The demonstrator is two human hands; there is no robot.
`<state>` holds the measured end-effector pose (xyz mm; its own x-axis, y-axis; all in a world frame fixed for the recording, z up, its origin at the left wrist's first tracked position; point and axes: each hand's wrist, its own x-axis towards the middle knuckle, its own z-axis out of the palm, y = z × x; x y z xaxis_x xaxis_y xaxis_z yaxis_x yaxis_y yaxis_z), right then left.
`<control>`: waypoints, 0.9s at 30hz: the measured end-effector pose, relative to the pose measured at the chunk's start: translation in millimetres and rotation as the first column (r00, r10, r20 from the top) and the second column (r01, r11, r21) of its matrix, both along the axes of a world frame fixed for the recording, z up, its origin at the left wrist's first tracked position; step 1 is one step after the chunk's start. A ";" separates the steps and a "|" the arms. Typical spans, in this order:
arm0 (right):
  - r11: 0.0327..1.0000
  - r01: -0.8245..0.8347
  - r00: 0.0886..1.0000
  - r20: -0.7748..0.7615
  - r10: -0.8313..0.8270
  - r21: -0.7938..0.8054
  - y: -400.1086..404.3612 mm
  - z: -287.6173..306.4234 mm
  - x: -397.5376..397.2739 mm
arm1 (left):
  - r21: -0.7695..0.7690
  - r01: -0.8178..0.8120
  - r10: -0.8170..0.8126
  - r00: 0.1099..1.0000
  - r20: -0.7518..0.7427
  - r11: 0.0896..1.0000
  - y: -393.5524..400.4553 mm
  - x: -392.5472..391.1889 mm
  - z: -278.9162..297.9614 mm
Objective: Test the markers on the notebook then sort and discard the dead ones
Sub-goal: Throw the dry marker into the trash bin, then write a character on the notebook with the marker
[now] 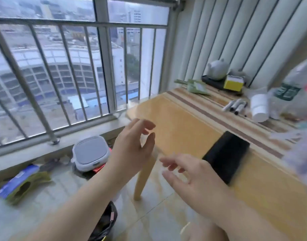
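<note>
Up close, both hands hung in the air with nothing in them. On the left hand (pixel 131 150) the fingers (pixel 148 125) were loosely curved and apart, thumb separate from the rest, raised over the near left corner of the worktop (pixel 180 129) and the floor beyond it. The right hand (pixel 192 178) sat lower and nearer, its fingers spread and relaxed, pointing left, just beside a black notebook (pixel 226 156) without touching it. That notebook lay closed and slanted on the yellow part of the worktop.

Well apart from the hands, the markers (pixel 235 106) lay in a small cluster on the striped strip along the far edge, pale barrels with dark caps, side by side. Just to their right a white cup (pixel 259 108) stood, and behind it a clear bottle (pixel 295 84) with a green label, heavily blurred. Farther back on the same strip were a green scoop (pixel 196 86), a yellow box (pixel 233 83) and a grey teapot (pixel 217 69) on a dark tray.

Down on the floor to the left stood a white bin (pixel 91 153) with a grey lid, close under the railing (pixel 76 23). A blue packet (pixel 17 183) lay farther left, and a black bag (pixel 105 223) sagged beneath the left forearm.
</note>
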<state>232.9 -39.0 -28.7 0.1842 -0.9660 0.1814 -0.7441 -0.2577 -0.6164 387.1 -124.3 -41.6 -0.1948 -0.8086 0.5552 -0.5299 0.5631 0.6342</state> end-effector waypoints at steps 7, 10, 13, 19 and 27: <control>0.851 0.518 0.854 -0.008 -0.520 -0.091 90.2 47.6 -154.9 | -0.129 0.511 -0.501 0.859 0.104 0.850 41.8 -178.6 46.4; 0.738 0.670 0.734 -0.077 -0.675 -0.079 142.2 42.7 -220.2 | -0.144 0.636 -0.612 0.770 0.181 0.758 75.2 -247.1 48.1; 0.622 0.781 0.605 -0.173 -0.777 -0.058 188.8 26.4 -281.7 | -0.112 0.757 -0.733 0.651 0.196 0.643 108.8 -305.9 42.7; 0.567 0.822 0.517 -0.363 -0.776 -0.041 222.2 3.0 -367.8 | -0.027 0.821 -0.796 0.561 0.226 0.571 155.4 -388.8 25.7; 0.660 0.751 0.564 -0.502 -0.655 -0.016 189.3 -11.9 -391.1 | 0.064 0.803 -0.786 0.559 0.263 0.593 159.7 -428.2 11.6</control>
<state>-158.2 150.4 -40.6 -0.5598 -0.8248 0.0800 -0.8244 0.5444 -0.1549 -41.1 35.4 -30.0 -0.8728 -0.2285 0.4312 0.0249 0.8615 0.5071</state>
